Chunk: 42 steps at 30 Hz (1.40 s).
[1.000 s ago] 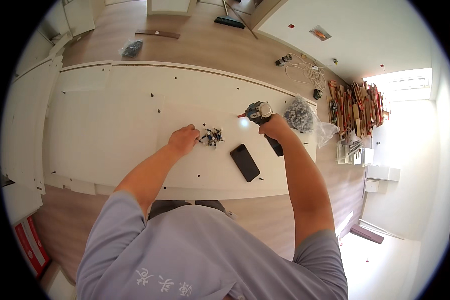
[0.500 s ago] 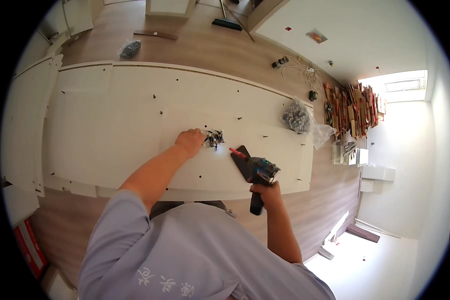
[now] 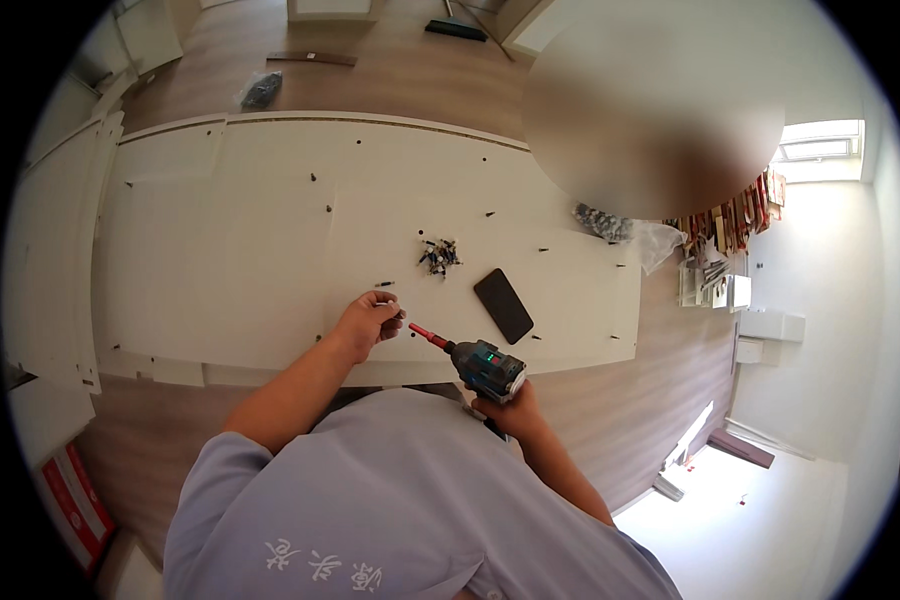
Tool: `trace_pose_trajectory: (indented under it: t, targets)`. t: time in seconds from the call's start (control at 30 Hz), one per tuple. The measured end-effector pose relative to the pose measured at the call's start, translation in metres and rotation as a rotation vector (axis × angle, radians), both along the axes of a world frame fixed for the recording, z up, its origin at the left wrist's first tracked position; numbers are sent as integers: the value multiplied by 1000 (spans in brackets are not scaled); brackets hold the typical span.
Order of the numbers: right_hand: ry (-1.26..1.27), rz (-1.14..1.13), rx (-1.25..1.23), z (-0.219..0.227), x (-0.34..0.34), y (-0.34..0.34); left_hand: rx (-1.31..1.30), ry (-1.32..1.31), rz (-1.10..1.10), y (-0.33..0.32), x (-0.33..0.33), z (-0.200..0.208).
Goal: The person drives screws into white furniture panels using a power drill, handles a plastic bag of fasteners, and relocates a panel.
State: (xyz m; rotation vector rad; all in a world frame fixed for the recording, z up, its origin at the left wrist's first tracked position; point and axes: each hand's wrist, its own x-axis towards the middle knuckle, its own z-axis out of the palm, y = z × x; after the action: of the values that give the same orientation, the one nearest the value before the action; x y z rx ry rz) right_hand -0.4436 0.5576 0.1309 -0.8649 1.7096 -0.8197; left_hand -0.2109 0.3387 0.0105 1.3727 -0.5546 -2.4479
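**Drill tip meets fingertips at the panel's near edge**

The cordless drill (image 3: 482,367), dark body with teal trim and a red-collared bit, lies angled over the near edge of the white panel (image 3: 220,250), its bit pointing up-left. The right hand (image 3: 510,410) wraps tight round the grip, just off the panel's edge. The left hand (image 3: 368,322) rests on the panel with fingers curled narrow, pinching something too small to make out, right at the bit's tip. Beyond them, toward the panel's middle, sits a little heap of dark screws (image 3: 438,256); beside it a flat black phone (image 3: 503,305) lies slantwise. The panel is smooth, matte, dotted with small holes. At its far right corner lies a clear bag of hardware (image 3: 602,222).
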Motion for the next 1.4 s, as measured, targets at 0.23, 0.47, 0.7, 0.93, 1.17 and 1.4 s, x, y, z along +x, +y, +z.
trace_pose_trajectory:
  t: [0.23,0.47,0.7,0.93,1.17,1.4]
  targets:
    - [98,33,142,9,4,-12,52,30,-61,33,-4,9]
    - [494,272,486,27,15,-44,-442,-212,-264,43,25,-12]
    - [788,576,397,61,33,-96,-715,-209,-53,-34,11,8]
    - [904,817,360,57,35,-120,-1004,-318,-118,-101,-43,-8]
    - [915,822,461,58,43,-121,-1302,-495,-449,-139,-83,-40]
    - [940,826,398,55,49,-108,-1453,-571,-742,-131,-101,-23]
